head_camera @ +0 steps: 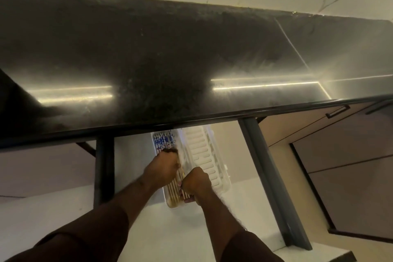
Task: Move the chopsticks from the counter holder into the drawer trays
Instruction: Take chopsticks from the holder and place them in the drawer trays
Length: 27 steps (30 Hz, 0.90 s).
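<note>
Two bare hands in the open drawer, a left hand (164, 167) and a right hand (196, 183). Two long white plastic trays, one holding chopsticks (168, 198) and one ribbed slotted tray (205, 155). One bundle of pale wooden chopsticks (175, 187), too bunched to count singly. One black stone countertop (148, 59).
</note>
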### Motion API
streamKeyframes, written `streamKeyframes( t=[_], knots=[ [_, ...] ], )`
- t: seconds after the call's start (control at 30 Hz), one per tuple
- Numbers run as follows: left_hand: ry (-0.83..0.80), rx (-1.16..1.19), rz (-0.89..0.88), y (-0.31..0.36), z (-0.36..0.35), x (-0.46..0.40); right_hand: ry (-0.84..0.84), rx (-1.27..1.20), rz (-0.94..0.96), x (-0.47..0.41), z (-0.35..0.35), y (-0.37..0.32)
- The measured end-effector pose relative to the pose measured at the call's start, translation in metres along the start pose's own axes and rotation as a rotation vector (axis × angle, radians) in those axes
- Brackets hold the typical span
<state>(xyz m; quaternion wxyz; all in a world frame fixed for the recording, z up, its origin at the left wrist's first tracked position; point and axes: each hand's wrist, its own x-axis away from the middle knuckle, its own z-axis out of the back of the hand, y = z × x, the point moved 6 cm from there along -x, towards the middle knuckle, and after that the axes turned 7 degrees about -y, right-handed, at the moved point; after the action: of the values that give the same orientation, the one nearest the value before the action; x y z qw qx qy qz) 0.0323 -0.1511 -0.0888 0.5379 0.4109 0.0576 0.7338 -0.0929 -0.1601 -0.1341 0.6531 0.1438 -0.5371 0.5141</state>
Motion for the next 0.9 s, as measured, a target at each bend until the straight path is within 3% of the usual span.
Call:
streamKeyframes(
  t=[0.2, 0.37, 0.57, 0.67, 0.9],
  knots=[
    [-0.068, -0.318, -0.025, -0.007, -0.029, -0.017, 0.087, 0.281, 0.053, 0.036, 0.01, -0.023],
    [-0.086, -0.432, -0.018, -0.01, -0.036, -0.021, 0.181, 0.489, 0.133, 0.037, 0.001, -0.024],
    [-0.174, -0.602, -0.011, -0.005, -0.041, -0.022, 0.224, 0.502, 0.184, 0.037, -0.013, -0.019],
    [-0.221, -0.622, 0.014, 0.0, -0.04, -0.02, 0.163, 0.465, 0.159, 0.03, -0.022, -0.013],
    [-0.141, -0.699, 0.051, -0.01, -0.047, -0.022, 0.118, 0.46, 0.173, 0.035, -0.031, -0.003]
  ],
)
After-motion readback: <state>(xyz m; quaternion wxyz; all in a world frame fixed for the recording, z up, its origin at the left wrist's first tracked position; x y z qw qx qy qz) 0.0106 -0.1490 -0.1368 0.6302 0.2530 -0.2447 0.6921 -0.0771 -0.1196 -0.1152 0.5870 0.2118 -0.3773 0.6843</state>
